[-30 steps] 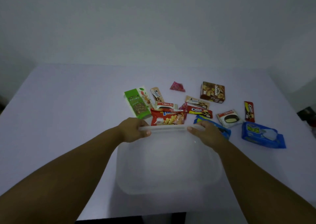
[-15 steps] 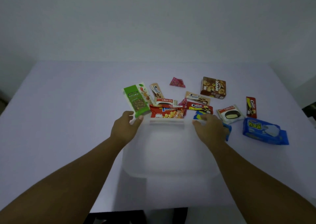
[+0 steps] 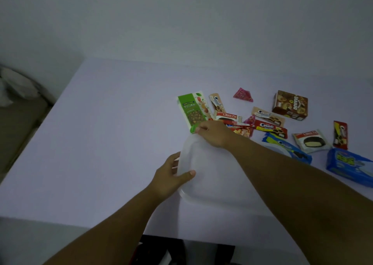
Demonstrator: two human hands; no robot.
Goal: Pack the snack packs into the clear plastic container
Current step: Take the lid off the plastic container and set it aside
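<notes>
While the left hand pinched the left rim of the clear plastic container at lower centre and the right hand gripped its far corner, it seemed wise to steady it on the tabletop, clear of the snack packs at right.

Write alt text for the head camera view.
Both hands, left and right, grip a clear plastic container on a pale table; snack packs lie scattered beyond it, none inside.
</notes>
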